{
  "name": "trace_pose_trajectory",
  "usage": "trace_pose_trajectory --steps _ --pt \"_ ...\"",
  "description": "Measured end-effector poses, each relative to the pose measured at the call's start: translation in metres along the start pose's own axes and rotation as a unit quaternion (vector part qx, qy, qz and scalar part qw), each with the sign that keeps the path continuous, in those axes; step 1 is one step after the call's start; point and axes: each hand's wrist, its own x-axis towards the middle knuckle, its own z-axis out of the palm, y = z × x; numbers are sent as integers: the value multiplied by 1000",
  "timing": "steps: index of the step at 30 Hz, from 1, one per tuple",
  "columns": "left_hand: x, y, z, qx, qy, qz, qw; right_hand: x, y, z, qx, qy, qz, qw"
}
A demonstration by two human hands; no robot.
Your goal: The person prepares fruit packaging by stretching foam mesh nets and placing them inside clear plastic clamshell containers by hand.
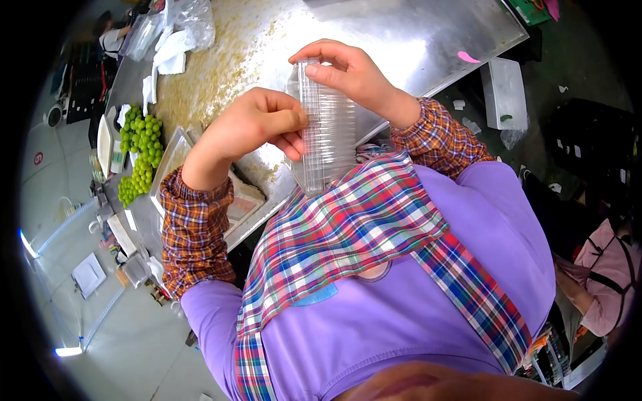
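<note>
A nested stack of clear plastic trays [329, 134] stands on edge against the front of the plaid apron, over the near edge of the metal table. My right hand [351, 72] grips the far end of the stack, thumb on the near face and fingers over the top. My left hand [261, 123] pinches the left side of the stack with thumb and forefinger, the other fingers curled beside it. Whether a single tray is parted from the rest there, I cannot make out.
Green grapes [142, 150] lie at the left of the metal table [401, 40], near a clear container [175, 157]. Plastic bags [194, 27] sit at the far left. A white bin [505, 93] stands right of the table. A person in pink [605, 274] is at the right.
</note>
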Motion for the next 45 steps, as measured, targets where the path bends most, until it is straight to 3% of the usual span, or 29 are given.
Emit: trace_pose_trajectory --steps 9,15,21,27,29,30,34,37,40,42,43,44,45 --pt "-21 -13 -3 27 44 -4 999 -3 -14 18 -113 12 -13 993" --pt "-27 -15 -15 9 51 -7 999 -3 -9 11 -61 16 10 998" --pt "-19 -2 -6 69 66 -16 995 16 -26 7 -261 -63 76 960" --pt "-12 -10 5 193 153 43 968 13 -10 9 -237 23 39 971" --pt "-13 -12 9 224 153 81 959 11 -16 3 -215 19 110 970" --pt "-13 -12 10 200 171 92 960 8 -19 0 -203 17 148 968" --pt "-14 -20 -7 93 217 134 962 -12 9 -23 -122 141 86 979" --pt "-32 -21 -33 -14 247 143 958 -40 61 -65 -137 43 232 962" --pt "-61 -21 -67 18 321 202 925 -62 72 -82 -104 -21 425 899" --pt "-79 -24 -90 -19 349 287 892 -68 54 -87 -119 41 412 902" --pt "-86 -19 -89 16 417 312 854 -69 48 -93 -125 70 406 903" --pt "-87 -22 -91 67 429 332 837 -81 72 -114 -122 98 316 936" --pt "-86 -27 -96 119 439 350 819 -86 78 -131 -214 103 256 937"
